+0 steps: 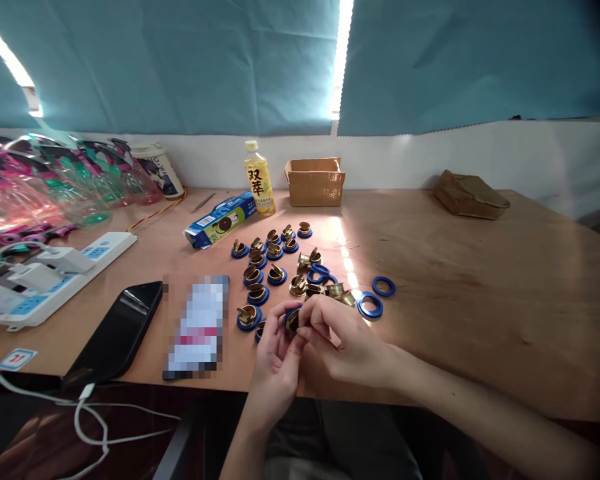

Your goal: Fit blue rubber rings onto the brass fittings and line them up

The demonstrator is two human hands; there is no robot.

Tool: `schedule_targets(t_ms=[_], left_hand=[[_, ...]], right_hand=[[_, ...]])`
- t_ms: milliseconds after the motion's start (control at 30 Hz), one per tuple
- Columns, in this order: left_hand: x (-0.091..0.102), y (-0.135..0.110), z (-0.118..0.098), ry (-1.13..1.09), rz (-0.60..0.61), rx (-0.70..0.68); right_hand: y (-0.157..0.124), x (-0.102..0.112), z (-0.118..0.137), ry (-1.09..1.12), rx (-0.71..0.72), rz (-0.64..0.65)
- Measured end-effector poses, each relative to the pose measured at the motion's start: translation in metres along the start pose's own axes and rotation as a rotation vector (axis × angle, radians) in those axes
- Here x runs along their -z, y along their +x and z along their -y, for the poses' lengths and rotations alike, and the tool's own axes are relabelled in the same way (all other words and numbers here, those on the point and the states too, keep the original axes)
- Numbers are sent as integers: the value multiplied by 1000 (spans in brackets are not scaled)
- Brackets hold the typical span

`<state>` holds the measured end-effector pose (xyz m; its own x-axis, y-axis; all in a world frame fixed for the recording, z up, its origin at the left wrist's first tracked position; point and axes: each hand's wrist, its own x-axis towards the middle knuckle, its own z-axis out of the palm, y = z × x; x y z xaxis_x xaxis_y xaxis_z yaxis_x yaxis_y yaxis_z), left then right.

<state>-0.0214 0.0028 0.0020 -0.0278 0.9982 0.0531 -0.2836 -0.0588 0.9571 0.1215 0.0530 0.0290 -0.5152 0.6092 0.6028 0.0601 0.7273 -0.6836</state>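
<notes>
Close to the table's front edge, my left hand (278,357) and my right hand (347,341) meet around a round brass-coloured fitting with a blue ring (292,321). The fingers of both are closed on it and cover much of it. Just beyond and to the left stand several like fittings (275,274), brass with tilted flap lids and blue rings at the base. Near my right hand lie brass fittings without rings (298,285), some on their sides. Loose blue rings (370,305) rest beside them, to the right.
A black phone (117,330), a blurred-out device (197,327) and a power strip (80,273) lie left. Farther back are a blue box (220,220), a drink bottle (260,180), an open cardboard box (316,183) and a brown bag (470,195). Spray bottles (90,180) crowd the back left.
</notes>
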Motion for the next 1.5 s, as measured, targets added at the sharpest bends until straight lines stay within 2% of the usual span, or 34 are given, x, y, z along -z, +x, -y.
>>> schedule_targets(t_ms=[533,1000,1267,1367,1500], left_hand=[[-1,-1,3,12,-15,1],[2,0,4,-58,20,16],[-5,2,-1,-137,-5,24],[-7,2,-3,-135,-2,29],[-8,2,-7,-81,5,34]], right_hand=[[-1,-9,2,0,31,-122],[-1,4,3,39,-101,30],[8,13,6,197,-221,-63],[11,17,6,170,-270,-90],[12,15,4,77,-317,-45]])
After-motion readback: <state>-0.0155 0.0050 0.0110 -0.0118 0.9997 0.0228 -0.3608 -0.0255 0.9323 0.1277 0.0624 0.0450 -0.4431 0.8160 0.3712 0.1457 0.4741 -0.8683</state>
